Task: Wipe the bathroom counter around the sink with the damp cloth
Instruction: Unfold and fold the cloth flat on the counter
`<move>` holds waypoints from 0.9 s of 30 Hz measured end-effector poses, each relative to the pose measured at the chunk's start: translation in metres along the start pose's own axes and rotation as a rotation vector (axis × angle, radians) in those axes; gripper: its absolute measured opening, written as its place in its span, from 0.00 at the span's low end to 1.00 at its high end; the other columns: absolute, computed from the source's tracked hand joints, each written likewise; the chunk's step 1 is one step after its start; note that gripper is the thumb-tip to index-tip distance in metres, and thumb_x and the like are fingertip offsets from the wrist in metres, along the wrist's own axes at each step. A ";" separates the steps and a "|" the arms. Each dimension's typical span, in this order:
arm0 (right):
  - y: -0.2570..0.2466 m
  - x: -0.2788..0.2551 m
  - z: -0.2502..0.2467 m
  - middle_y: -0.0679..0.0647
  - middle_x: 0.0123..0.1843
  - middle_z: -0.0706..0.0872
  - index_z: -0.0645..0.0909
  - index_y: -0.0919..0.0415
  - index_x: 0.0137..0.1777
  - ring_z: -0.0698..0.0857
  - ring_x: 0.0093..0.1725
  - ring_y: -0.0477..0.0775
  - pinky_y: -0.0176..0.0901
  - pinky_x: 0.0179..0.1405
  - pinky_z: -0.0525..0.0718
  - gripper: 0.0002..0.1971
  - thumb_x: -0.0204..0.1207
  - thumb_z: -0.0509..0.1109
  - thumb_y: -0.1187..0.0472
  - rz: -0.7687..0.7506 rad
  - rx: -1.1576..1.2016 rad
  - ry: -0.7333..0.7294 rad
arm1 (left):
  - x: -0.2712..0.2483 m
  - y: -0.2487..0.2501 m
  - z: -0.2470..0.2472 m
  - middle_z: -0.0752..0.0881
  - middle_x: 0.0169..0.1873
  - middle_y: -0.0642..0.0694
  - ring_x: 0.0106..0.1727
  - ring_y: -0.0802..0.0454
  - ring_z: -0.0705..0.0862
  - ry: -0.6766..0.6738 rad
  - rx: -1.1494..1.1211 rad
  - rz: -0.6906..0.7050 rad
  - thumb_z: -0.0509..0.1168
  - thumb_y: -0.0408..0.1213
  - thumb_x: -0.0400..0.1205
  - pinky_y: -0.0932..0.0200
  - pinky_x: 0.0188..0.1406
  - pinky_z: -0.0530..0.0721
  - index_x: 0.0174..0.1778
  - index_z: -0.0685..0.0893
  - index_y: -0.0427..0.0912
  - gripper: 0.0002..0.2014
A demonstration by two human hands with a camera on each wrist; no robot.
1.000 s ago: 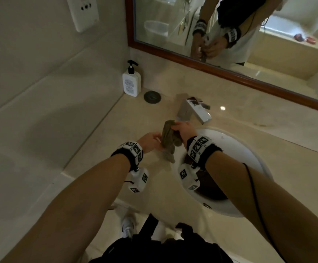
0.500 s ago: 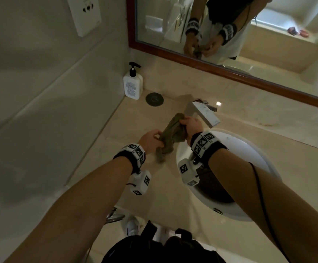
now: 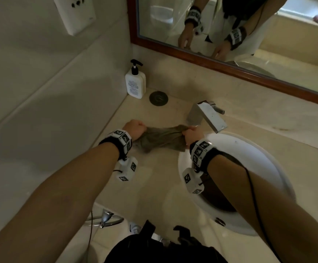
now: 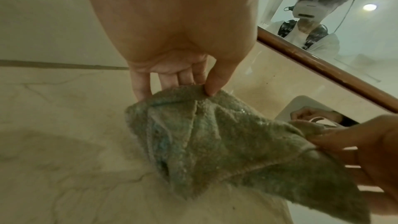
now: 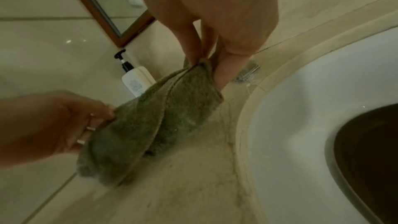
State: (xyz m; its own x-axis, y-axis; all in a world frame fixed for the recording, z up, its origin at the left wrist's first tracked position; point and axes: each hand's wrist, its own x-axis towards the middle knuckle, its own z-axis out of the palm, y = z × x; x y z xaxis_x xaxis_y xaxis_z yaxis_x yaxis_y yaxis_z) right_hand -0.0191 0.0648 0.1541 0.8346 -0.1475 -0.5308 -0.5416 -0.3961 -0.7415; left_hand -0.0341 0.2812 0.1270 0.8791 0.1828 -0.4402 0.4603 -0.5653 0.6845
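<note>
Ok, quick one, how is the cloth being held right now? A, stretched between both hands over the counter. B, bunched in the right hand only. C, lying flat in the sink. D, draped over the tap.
A: the left hand and the right hand each pinch one end of the cloth, which spans between them over the counter, left of the sink.

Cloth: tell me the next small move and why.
Probably lower the cloth flat onto the counter left of the sink. The left hand and right hand each pinch an end, holding it spread just above the marble, unfolded enough for wiping.
</note>
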 end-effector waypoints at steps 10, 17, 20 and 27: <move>0.014 0.048 0.011 0.61 0.46 0.89 0.85 0.63 0.49 0.88 0.46 0.64 0.61 0.50 0.89 0.13 0.75 0.62 0.58 -0.007 -0.352 -0.016 | 0.038 0.004 -0.012 0.87 0.57 0.45 0.57 0.42 0.84 0.052 0.184 0.019 0.62 0.39 0.80 0.57 0.56 0.78 0.53 0.87 0.55 0.11; 0.000 0.037 0.016 0.62 0.57 0.83 0.78 0.63 0.59 0.81 0.54 0.61 0.49 0.51 0.77 0.12 0.82 0.59 0.59 -0.121 -0.738 0.065 | 0.044 -0.003 0.009 0.82 0.63 0.42 0.64 0.40 0.79 0.087 0.448 0.220 0.62 0.37 0.80 0.46 0.65 0.79 0.61 0.85 0.50 0.16; 0.009 0.036 0.030 0.60 0.71 0.76 0.71 0.54 0.72 0.75 0.70 0.65 0.56 0.64 0.79 0.20 0.80 0.60 0.57 -0.273 -0.764 0.064 | 0.043 -0.014 0.024 0.75 0.73 0.41 0.74 0.40 0.71 -0.010 0.655 0.366 0.62 0.38 0.80 0.45 0.74 0.68 0.68 0.82 0.45 0.19; 0.031 0.041 0.060 0.56 0.87 0.46 0.53 0.48 0.84 0.46 0.85 0.60 0.58 0.84 0.48 0.29 0.85 0.56 0.50 -0.548 -1.015 -0.252 | 0.042 -0.023 0.032 0.47 0.85 0.43 0.85 0.39 0.46 -0.192 0.818 0.335 0.51 0.45 0.87 0.43 0.81 0.48 0.84 0.53 0.52 0.28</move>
State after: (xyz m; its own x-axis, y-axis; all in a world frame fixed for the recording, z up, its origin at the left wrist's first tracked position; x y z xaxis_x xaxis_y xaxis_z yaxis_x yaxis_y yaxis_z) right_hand -0.0073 0.1008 0.0848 0.8257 0.4043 -0.3934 0.3060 -0.9069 -0.2897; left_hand -0.0120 0.2764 0.0744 0.8817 -0.1904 -0.4317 -0.1125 -0.9734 0.1995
